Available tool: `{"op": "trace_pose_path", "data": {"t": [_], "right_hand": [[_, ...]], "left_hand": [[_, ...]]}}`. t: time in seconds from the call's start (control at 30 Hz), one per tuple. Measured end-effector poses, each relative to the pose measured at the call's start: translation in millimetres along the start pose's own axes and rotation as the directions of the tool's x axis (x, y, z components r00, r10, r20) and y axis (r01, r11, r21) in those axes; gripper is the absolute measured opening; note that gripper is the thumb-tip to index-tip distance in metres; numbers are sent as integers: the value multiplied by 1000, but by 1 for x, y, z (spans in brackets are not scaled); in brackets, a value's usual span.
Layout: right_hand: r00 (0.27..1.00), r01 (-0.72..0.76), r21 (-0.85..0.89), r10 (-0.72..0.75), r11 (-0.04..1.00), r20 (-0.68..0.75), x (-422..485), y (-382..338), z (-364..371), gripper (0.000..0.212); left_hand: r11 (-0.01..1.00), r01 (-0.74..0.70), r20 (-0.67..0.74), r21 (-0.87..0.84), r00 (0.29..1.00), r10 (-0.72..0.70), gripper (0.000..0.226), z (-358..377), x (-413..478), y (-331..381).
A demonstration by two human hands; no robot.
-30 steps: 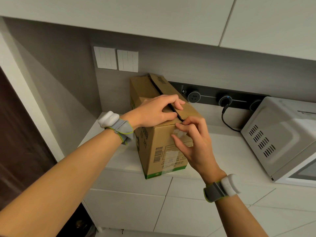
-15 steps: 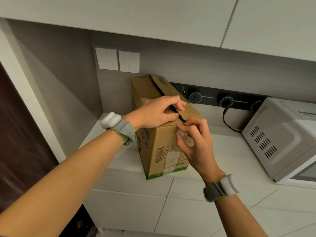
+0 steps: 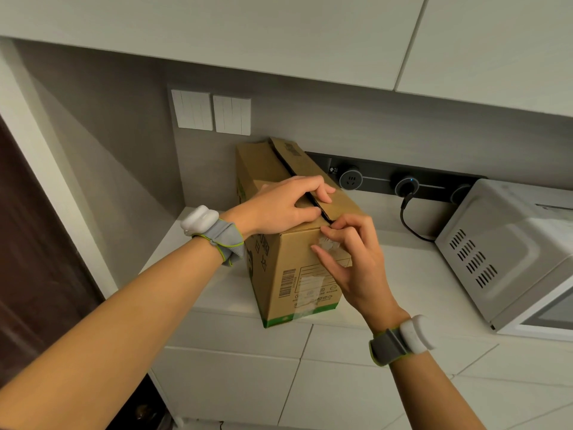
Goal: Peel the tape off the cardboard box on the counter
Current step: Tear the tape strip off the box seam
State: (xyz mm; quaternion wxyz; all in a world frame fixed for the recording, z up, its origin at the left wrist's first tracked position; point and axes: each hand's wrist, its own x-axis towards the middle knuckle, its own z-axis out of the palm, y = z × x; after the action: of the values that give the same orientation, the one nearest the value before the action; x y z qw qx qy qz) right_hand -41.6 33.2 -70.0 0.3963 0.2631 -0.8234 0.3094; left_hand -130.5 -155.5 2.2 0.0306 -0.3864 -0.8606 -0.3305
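Note:
A brown cardboard box (image 3: 288,274) stands upright on the white counter (image 3: 403,293), its top flaps slightly parted along a dark seam. My left hand (image 3: 285,206) lies flat across the top, fingers pressing on the flaps over the seam. My right hand (image 3: 350,252) is at the box's upper front edge, thumb and forefinger pinched on a crumpled end of clear tape (image 3: 327,243). More clear tape runs down the front face over the printed label. Both wrists wear grey bands with white pods.
A white microwave (image 3: 508,252) sits on the counter to the right. Behind the box a black socket rail (image 3: 403,181) holds a plugged-in black cable. Wall switches (image 3: 210,114) and upper cabinets hang above. A dark door panel stands at the far left.
My right hand's fingers have shifted slightly at the box's top front edge, and the tape end now shows crumpled and lifted. The left hand stays on top.

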Motion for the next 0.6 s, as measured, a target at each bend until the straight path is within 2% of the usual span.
{"op": "trace_pose_path", "data": {"t": [0.47,0.6], "right_hand": [[996,25,-19,-27,1000,-90,-1,-2,7,14],[994,-2,-33,-2,999,-110,1,-3,8,6]], "left_hand": [[1000,-3,7,10,1000,2,24,0,0,0],[1000,-3,8,11,1000,3,24,0,0,0]]}}
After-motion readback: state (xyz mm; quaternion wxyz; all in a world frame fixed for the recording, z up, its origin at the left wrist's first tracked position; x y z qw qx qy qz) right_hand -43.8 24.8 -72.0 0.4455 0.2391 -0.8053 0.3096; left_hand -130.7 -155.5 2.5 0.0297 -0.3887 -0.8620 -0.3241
